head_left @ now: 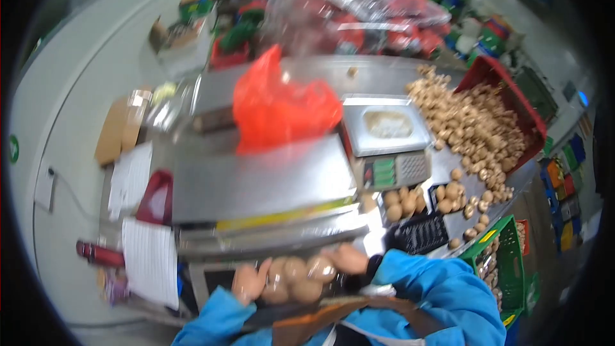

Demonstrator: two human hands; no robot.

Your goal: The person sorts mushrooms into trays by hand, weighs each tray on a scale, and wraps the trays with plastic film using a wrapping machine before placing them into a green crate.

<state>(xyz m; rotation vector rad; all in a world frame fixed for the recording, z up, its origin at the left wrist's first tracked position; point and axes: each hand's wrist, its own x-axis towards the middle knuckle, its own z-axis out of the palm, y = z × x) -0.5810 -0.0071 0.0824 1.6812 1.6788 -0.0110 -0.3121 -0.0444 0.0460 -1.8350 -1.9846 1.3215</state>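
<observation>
A tray of large brown mushrooms [295, 272] lies close to my body at the near edge of the work surface, with a shine like clear film over it. My left hand [248, 283] grips its left end, thumb up along the side. At the tray's right end, my right hand [349, 259] holds on from above; its fingertips are partly blurred. Just beyond is a metal wrapping machine [262, 189] with a yellow strip along its front. Two small black trays of mushrooms [403, 204] stand to the right, beside black trays [419, 234] without mushrooms.
An orange-red plastic bag [282, 106] sits on the machine. Right of it stands a weighing scale [386, 125] with a keypad. Loose mushrooms [471, 122] spill from a tipped red crate [516, 99]. A green crate [509, 269] stands at right; paper sheets [150, 256] lie left.
</observation>
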